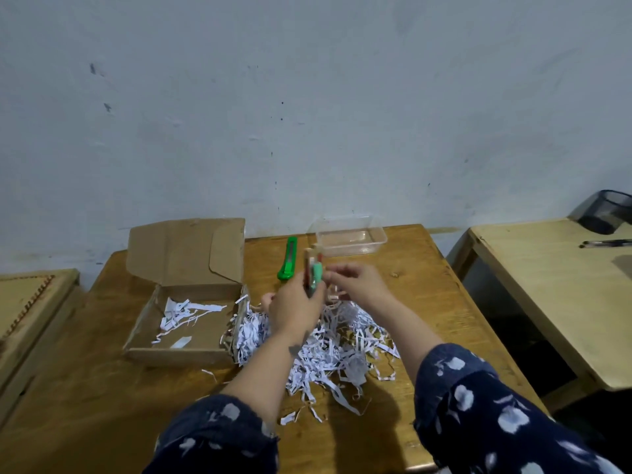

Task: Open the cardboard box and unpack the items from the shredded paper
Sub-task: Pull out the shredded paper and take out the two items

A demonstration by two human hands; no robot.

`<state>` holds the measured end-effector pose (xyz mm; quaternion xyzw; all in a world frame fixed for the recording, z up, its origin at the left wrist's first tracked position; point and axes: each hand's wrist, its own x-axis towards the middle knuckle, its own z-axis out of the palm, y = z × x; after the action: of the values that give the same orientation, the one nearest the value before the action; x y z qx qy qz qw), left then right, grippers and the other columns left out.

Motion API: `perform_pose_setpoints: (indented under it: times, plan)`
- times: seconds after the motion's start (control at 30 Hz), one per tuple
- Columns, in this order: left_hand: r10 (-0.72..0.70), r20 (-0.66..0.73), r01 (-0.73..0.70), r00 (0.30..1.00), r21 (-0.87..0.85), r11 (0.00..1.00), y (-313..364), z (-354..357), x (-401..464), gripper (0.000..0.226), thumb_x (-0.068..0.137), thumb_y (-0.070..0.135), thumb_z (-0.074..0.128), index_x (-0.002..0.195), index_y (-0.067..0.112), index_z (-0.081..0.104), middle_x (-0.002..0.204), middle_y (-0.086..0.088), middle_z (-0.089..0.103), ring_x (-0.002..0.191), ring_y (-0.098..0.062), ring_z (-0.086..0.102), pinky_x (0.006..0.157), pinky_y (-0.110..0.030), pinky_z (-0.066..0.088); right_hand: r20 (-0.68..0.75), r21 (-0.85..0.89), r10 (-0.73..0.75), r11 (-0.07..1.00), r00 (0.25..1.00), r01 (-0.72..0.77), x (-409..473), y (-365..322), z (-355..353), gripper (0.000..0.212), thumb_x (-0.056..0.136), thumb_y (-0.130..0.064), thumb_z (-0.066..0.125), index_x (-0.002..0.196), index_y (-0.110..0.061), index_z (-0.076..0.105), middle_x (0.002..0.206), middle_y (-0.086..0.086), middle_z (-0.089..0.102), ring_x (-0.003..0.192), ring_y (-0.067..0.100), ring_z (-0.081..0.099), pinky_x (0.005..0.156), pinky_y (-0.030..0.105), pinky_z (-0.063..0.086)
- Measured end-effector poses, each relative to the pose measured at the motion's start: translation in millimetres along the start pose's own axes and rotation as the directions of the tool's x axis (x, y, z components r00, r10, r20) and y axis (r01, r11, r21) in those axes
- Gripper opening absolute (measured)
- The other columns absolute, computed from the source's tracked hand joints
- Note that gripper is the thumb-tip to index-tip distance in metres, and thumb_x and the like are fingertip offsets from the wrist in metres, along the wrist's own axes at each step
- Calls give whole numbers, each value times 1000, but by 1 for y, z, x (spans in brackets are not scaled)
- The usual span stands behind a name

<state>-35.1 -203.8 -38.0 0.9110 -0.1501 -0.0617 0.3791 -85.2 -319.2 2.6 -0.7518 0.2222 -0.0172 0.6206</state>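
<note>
The cardboard box lies open at the left of the wooden table, lid flap raised, a few paper strips inside. A heap of shredded paper is spread on the table right of the box. Above the heap, my left hand is shut on a small bundle of pen-like items, red and teal, held upright. My right hand is beside them with its fingers pinched at the bundle's side; a thin paper strip hangs under it.
A green utility knife lies behind my hands. A clear plastic tray stands at the table's back edge by the wall. Another table stands to the right with a dark container and a pen.
</note>
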Motion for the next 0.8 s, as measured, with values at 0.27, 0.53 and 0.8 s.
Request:
perform_pose_setpoints:
  times: [0.27,0.53,0.8]
  plan:
    - [-84,57,97,995,-281,955,-9,-32,19,42,95,42,49,127,15,50,110,-1,64,91,-19,63,82,-45,57,30,-813,-151,572,988,112,3,30,7,27,87,-5,57,100,-24,71,101,4,73,84,22,68,72,31,55]
    - [-30,197,104,980,-374,921,7,-17,4,43,93,33,54,130,13,50,124,-2,62,100,-13,60,91,-37,52,-147,-729,-316,675,937,113,10,-41,-14,28,92,-12,54,118,-17,62,112,9,69,94,24,65,81,38,55]
    - [18,303,93,953,-347,933,34,13,-6,29,86,26,68,112,20,57,106,-2,69,96,-19,66,87,-43,54,-300,-320,-43,946,953,-58,16,-23,-23,46,78,-24,74,119,-12,57,109,7,68,97,22,65,79,35,56]
